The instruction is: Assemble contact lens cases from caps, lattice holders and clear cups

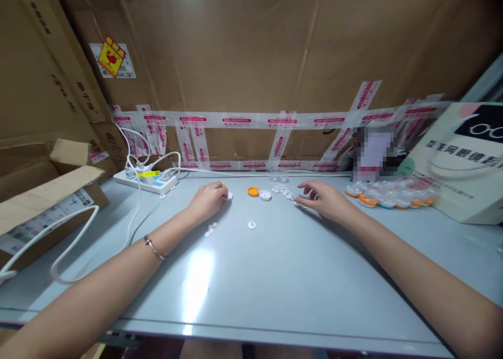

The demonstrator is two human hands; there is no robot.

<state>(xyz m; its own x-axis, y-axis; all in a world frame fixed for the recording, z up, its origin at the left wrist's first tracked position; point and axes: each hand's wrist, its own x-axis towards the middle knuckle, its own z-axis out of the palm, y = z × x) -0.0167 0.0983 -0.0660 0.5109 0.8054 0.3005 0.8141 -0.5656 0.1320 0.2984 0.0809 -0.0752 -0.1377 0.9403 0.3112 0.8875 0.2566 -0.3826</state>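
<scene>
Bare forearms stretch across the grey table, a bangle on the left one. From where I stand, the left hand curls at a white disc; whether it grips it, I can't tell. The right hand, thumb and fingers parted, is at small white parts. Between the hands sit an orange cap and a white cap.

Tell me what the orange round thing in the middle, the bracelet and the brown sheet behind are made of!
The orange round thing looks like smooth plastic, evenly coloured with a raised rim. The bracelet is probably polished metal: it shines silver. The brown sheet seems to be cardboard, mostly dull, with creases.
</scene>
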